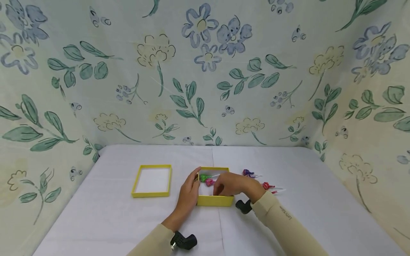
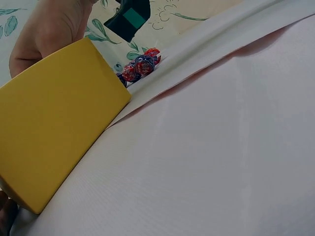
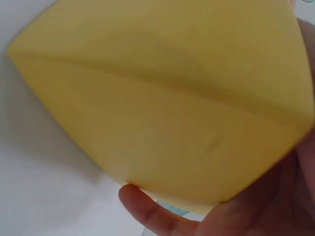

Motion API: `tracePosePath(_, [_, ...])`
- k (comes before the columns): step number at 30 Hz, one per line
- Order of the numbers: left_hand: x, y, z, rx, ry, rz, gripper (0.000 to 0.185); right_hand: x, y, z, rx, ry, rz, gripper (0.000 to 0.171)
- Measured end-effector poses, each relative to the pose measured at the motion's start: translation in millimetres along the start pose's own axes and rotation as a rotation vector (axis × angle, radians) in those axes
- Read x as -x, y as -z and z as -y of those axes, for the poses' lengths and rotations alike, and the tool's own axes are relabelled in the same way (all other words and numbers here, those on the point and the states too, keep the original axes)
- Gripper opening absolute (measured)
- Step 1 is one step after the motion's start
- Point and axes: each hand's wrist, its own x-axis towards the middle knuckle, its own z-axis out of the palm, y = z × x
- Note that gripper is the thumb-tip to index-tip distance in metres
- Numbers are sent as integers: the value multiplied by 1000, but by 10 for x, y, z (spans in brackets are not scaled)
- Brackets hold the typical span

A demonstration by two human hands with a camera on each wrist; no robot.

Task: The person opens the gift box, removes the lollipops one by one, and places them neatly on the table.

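**Hands at the yellow box, lollies half loaded**

Nearest me: wrist cams on both sleeves, then my left hand (image 1: pixel 189 195) w/ fingers curled round the left wall of the yellow box (image 1: pixel 214 200), mid-worktop (image 1: pixel 307 213). Right hand (image 1: pixel 233 185) reaches over the box; fingers bent down inside, can't tell if they pinch anything. Green lollipop (image 1: pixel 204 177) & pink lollipop (image 1: pixel 209 182) lie inside. Lid (image 1: pixel 152 180) sits apart, left. Loose lollipops (image 1: pixel 256 180) lie right of the box. Risk: right wrist nudging the box, tipping the sweets out.
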Motion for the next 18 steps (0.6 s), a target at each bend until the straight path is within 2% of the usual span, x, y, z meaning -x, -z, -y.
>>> tracePosePath(6, [-6, 3, -8, 2, -6, -1, 48, -11, 10, 44, 15, -21, 6, 14])
tracePosePath(18, [-1, 6, -11, 3, 6, -7, 48, -63, -54, 97, 45, -50, -52, 8])
